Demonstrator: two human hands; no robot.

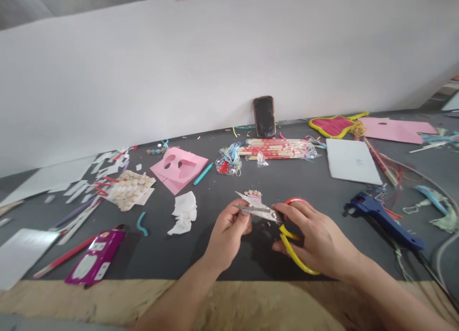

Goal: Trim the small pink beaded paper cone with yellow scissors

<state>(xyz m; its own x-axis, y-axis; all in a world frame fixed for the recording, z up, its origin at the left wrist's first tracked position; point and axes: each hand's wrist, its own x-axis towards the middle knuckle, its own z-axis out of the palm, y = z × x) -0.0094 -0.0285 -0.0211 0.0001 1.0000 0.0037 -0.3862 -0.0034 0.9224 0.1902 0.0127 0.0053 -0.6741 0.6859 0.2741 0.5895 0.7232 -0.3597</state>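
Observation:
My right hand [319, 237] grips a pair of scissors [274, 216] with yellow and red handles. Their metal blades are spread apart and point left, towards my left hand [229, 230]. The thumb and forefinger of that hand are pinched together close to the blades; what lies between them is too small to make out. Just beyond the blades is a small pink piece edged with pale beads [254, 194], partly covered by the scissors. I cannot tell whether my left hand touches it.
Around the hands lie a blue glue gun [385, 221], a white card [353, 161], crumpled tissue [183, 214], a teal stick [203, 174], pink cut paper [179, 168], a purple packet [96, 257] and wrapped sticks [276, 149]. A phone [264, 116] leans against the white wall.

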